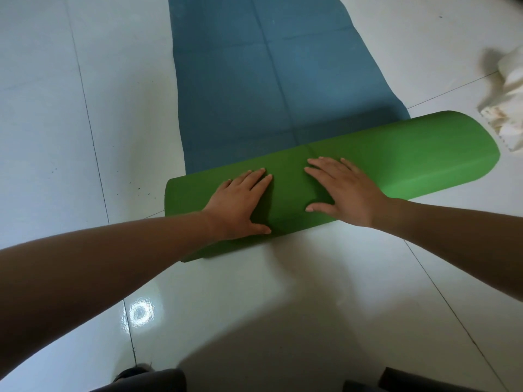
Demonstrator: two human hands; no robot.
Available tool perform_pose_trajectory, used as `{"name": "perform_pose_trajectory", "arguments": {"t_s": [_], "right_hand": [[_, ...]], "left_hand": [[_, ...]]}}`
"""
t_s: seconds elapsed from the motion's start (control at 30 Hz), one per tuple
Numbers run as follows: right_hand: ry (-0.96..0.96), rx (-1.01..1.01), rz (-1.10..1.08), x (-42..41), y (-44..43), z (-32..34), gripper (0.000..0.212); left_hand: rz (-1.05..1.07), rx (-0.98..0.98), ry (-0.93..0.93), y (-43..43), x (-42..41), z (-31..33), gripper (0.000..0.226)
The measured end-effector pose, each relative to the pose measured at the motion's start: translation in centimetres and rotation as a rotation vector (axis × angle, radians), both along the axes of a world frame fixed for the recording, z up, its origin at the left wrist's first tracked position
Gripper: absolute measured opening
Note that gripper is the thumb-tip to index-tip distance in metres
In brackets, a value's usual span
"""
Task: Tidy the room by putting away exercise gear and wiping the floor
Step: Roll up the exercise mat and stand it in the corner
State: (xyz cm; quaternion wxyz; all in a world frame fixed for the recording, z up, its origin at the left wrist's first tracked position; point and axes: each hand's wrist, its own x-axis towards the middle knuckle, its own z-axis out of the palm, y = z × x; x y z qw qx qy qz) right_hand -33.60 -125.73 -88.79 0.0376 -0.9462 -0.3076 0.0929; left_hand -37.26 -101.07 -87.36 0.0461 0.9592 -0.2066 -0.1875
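The exercise mat point(410, 159), partly rolled green-side out, is lying on the tiled floor point(56, 108) and is being pressed mid-roll by the left hand point(240, 205) and right hand point(345, 193), fingers point(252, 176) straight and slightly spread. It is being judged light, soft and springy, likely to unroll unless held evenly. No writing is being shown.
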Motion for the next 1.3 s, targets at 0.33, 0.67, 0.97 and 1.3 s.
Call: {"name": "perform_pose_trajectory", "arguments": {"t_s": [0.33, 0.67, 0.97, 1.3], "right_hand": [[-0.056, 0.091, -0.013, 0.9, 0.2, -0.1, 0.083], [-0.077, 0.093, -0.073, 3.1, 1.5, -0.5, 0.079], [-0.111, 0.075, 0.013, 1.8, 1.8, -1.0, 0.089], [-0.141, 0.028, -0.011, 4.7, 3.2, -0.6, 0.096]], "left_hand": [[0.014, -0.036, -0.021, 0.9, 2.0, 0.5, 0.096], [0.088, -0.066, -0.088, 1.2, 2.3, 0.1, 0.081], [0.067, -0.006, -0.052, 1.7, 3.8, -0.2, 0.088], [0.098, -0.016, -0.095, 2.1, 3.6, 0.5, 0.078]]}}
